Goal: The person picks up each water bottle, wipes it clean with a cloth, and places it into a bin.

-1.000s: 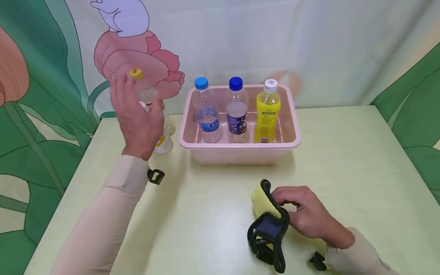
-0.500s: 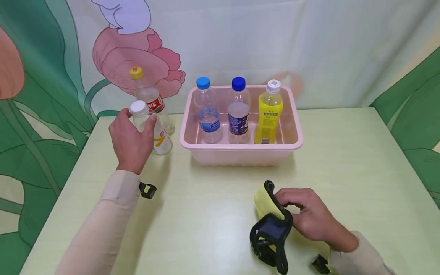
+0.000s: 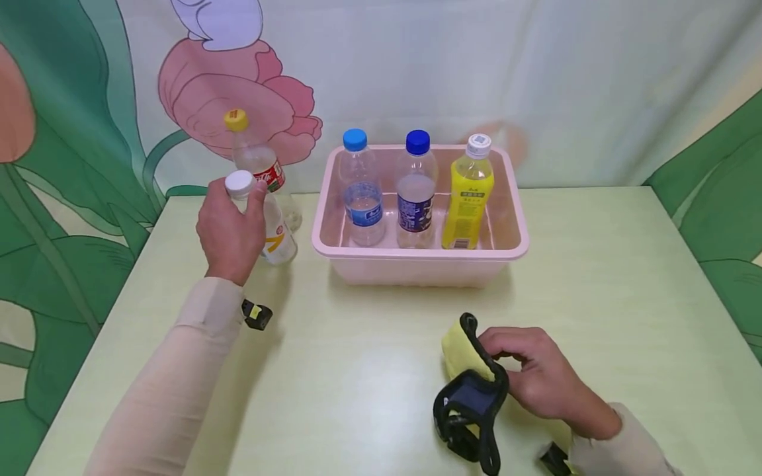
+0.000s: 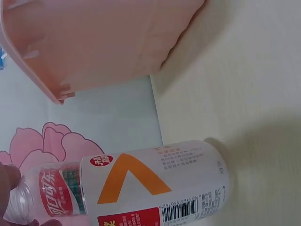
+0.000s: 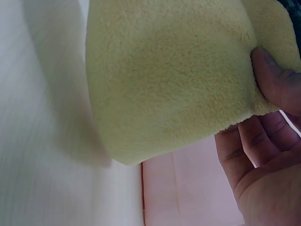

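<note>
Left hand (image 3: pixel 229 228): thumb and fingers curled round the upper part of a white-capped bottle (image 3: pixel 278 238), just under the cap. Bottle stands upright on the left of the surface (image 3: pixel 595 264); clear shoulder, white label with an orange chevron, red patch and barcode (the barcode is plain in the left wrist view).

Yellow-capped bottle (image 3: pixel 254 158): clear, red label, set just behind the white-capped one, on its far side.

Right hand (image 3: pixel 548 373): at the near right, thumb on one side and fingers on the other, pinching the edge of a yellow fleecy item (image 5: pixel 164 80). Item has black edging, a dark blue panel and a black strap; whether it touches the surface, cannot tell.

Pink tub (image 3: pixel 417 253): far middle of the surface, to the right of the two loose bottles and apart from them. Contents, three upright bottles in a row, left to right: light-blue-capped bottle (image 3: pixel 363 205), blue label; dark-blue-capped bottle (image 3: pixel 415 211), dark blue label; yellow bottle (image 3: pixel 467 208), white cap.

Backdrop (image 3: pixel 387 66): pale cloth at the far side, printed with a pink flower and green leaves.
</note>
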Demonstrator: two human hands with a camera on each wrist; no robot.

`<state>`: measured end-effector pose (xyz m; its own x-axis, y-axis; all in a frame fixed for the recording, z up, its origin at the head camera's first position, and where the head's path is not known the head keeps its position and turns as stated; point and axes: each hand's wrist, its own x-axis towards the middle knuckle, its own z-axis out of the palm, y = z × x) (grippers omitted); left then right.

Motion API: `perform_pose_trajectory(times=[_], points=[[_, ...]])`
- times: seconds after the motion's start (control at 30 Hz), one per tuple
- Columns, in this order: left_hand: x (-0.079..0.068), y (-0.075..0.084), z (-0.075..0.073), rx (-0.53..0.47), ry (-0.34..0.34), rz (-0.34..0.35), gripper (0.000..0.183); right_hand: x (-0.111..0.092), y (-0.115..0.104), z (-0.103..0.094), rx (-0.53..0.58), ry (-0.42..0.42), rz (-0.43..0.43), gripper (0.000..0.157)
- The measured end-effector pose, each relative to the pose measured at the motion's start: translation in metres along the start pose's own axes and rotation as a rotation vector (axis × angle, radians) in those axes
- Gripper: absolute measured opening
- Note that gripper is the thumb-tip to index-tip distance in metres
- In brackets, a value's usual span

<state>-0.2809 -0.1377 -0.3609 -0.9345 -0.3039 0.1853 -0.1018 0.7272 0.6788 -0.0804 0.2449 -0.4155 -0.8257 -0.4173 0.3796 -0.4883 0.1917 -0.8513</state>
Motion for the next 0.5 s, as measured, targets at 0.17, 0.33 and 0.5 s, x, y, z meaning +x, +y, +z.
perform_pose_trajectory(times=[0.17, 0.33, 0.5], points=[[-0.012, 0.003, -0.007, -0.016, -0.023, 0.01, 0.065, -0.001, -0.001, 0.001, 0.008, 0.005, 0.008, 0.047], [-0.03, 0.008, -0.016, -0.017, -0.058, 0.058, 0.064, 0.0, -0.004, 0.001, 0.016, 0.012, 0.007, 0.048], [-0.046, 0.01, -0.022, -0.047, -0.023, 0.149, 0.058, 0.002, -0.006, 0.001, 0.022, 0.009, 0.003, 0.047]])
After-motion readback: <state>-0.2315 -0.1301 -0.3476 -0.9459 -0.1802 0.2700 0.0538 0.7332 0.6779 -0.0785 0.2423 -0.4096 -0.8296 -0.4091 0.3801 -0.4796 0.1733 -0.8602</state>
